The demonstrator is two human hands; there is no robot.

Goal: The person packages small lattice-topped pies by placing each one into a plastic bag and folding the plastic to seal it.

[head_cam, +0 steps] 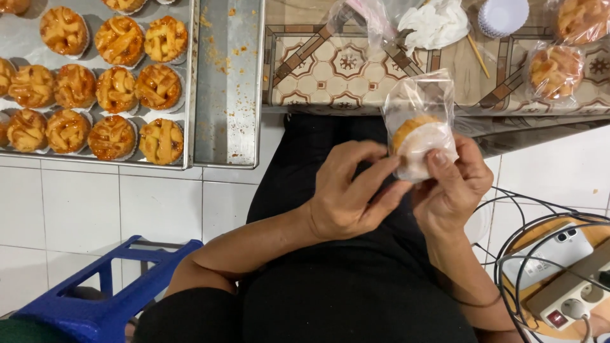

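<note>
A small lattice-topped pastry in a white paper cup sits inside a clear plastic bag (420, 124), held up over my lap. My right hand (452, 187) grips the bag from the right, thumb across the cup. My left hand (352, 190) pinches the bag's lower left edge with thumb and forefinger. The bag's open top stands upward, loose and empty above the pastry.
A metal baking tray (229, 95) at upper left holds several golden lattice pastries (117, 86). On the patterned table (330, 70) lie bagged pastries (556, 70), spare plastic bags, stacked paper cups (503, 16). A blue stool (108, 292) stands lower left; a wire basket (553, 254) with phone and power strip lower right.
</note>
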